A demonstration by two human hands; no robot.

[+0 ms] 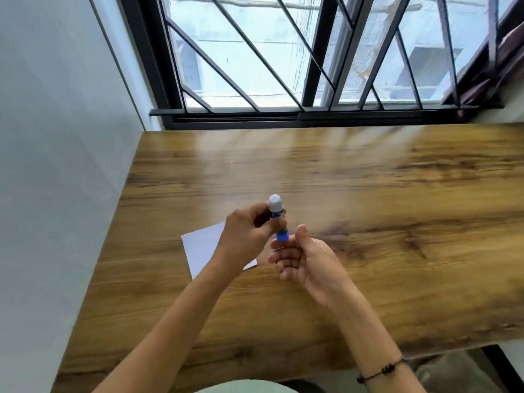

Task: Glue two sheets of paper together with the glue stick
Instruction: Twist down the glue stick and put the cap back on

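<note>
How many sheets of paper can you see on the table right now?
1 white sheet shows, lying on the table under the left hand. A second may lie stacked beneath it or hidden by the forearm.

The counter looks like brown wood with dark streaks, smooth and a bit shiny where the light hits it. The paper is white, flat and not shiny. The glue stick looks like smooth plastic, blue with a pale cap.
</note>
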